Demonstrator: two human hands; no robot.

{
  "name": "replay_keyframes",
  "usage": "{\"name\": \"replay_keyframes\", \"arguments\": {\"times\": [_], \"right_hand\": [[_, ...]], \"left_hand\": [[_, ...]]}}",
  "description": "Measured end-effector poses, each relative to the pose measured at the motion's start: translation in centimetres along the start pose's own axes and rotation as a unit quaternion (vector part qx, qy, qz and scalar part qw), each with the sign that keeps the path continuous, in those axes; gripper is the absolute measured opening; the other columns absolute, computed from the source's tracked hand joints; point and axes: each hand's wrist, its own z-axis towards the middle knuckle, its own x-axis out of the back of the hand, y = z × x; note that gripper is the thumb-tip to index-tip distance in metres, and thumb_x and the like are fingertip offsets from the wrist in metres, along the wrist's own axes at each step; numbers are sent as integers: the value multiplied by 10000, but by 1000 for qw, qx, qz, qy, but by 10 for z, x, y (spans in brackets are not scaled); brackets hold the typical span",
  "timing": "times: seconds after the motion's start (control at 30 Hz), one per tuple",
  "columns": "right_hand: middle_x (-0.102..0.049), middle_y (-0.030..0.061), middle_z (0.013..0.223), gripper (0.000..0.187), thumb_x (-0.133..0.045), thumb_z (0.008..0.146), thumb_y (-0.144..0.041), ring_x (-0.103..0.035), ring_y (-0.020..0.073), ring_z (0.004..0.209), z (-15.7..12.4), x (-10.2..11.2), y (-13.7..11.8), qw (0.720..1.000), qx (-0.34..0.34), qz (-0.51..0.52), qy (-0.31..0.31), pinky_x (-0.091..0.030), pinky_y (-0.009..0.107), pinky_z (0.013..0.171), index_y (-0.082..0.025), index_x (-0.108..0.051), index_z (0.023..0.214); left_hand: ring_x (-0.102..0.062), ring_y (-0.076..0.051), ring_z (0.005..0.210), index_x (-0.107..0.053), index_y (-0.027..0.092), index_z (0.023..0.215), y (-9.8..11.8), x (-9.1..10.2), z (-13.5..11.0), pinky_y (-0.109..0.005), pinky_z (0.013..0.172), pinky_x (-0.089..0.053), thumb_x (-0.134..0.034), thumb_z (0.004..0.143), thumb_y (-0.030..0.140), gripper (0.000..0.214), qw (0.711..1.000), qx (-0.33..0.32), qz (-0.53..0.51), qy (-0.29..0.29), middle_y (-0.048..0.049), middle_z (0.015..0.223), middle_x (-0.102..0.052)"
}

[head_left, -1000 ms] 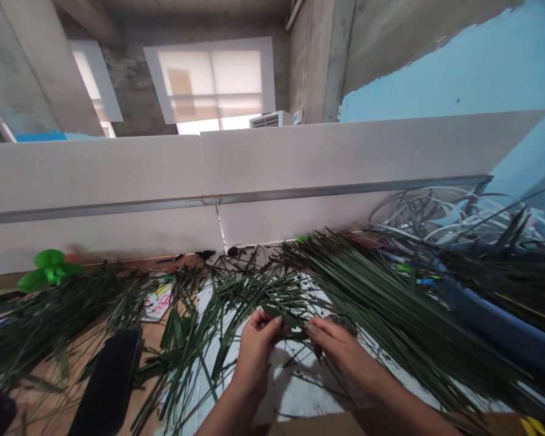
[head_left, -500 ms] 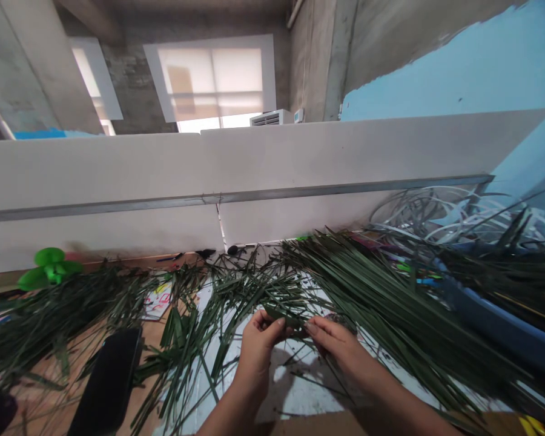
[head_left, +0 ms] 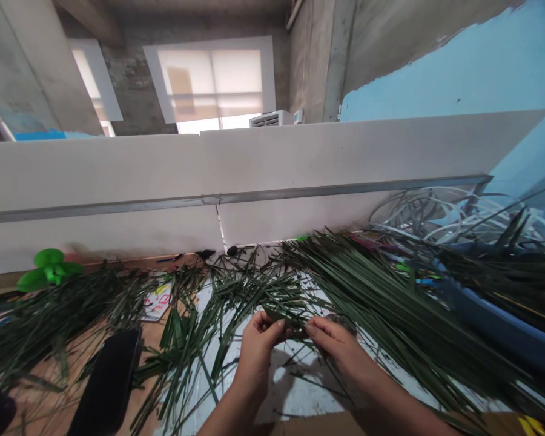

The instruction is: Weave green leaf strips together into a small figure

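Between my two hands is a dark green leaf strip (head_left: 279,314), held low over the white work surface (head_left: 295,387). My left hand (head_left: 261,339) is closed, with thumb and fingers pinching the strip's left part. My right hand (head_left: 329,339) pinches its right end; the fingertips are close together there. Cut green leaf pieces (head_left: 258,290) lie scattered just beyond my hands. On the right, a thick bundle of long green leaves (head_left: 381,297) slants across the surface.
A black phone (head_left: 106,381) lies at the left, near more leaf scraps (head_left: 63,315). Behind them stands a green three-lobed plastic object (head_left: 49,269). A blue basin (head_left: 495,321) with dark leaves is at the right, below coiled white strips (head_left: 427,212). A white partition (head_left: 272,157) closes off the back.
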Motion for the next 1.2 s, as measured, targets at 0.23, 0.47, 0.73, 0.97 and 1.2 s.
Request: {"name": "replay_keyframes", "arguments": {"times": [0.23, 0.47, 0.73, 0.97, 1.2], "right_hand": [[-368, -58, 617, 459, -537, 861, -650, -328, 140, 591, 1, 1, 1, 1000, 5, -24, 10, -237, 281, 557, -205, -556, 753], [-434, -32, 670, 420, -507, 894, -590, -383, 160, 651, -2, 0, -5, 997, 23, -71, 7, -275, 289, 598, -190, -604, 808], [-381, -50, 640, 403, -511, 880, -578, -352, 153, 624, -4, -2, -12, 997, 14, -76, 18, -264, 283, 583, -195, -583, 778], [-401, -43, 645, 406, -507, 889, -587, -357, 160, 627, -4, -1, -10, 997, 16, -71, 25, -263, 281, 578, -204, -587, 780], [-428, -37, 642, 391, -518, 890, -574, -389, 169, 639, -4, -1, -10, 996, 21, -75, 31, -278, 288, 592, -210, -596, 771]], "left_hand": [[-596, -120, 582, -661, 145, 651, 10, -6, -5, -246, 607, -540, -937, 478, 319, 370, 1000, 12, 10, 0, 16, 612, -644], [-614, -140, 594, -664, 142, 623, 15, -11, -10, -278, 627, -556, -946, 450, 332, 382, 999, 29, 39, -18, -9, 625, -673], [-593, -126, 559, -669, 138, 626, 12, -9, -8, -252, 572, -533, -951, 447, 356, 399, 998, 31, 50, -30, -2, 609, -656], [-616, -127, 580, -687, 147, 748, 13, -10, -13, -255, 616, -526, -877, 618, 407, 347, 998, 22, 29, -46, -26, 714, -701], [-619, -133, 523, -635, 157, 673, 20, -14, -18, -247, 588, -482, -886, 590, 411, 366, 997, 21, 53, -44, -11, 641, -690]]}}
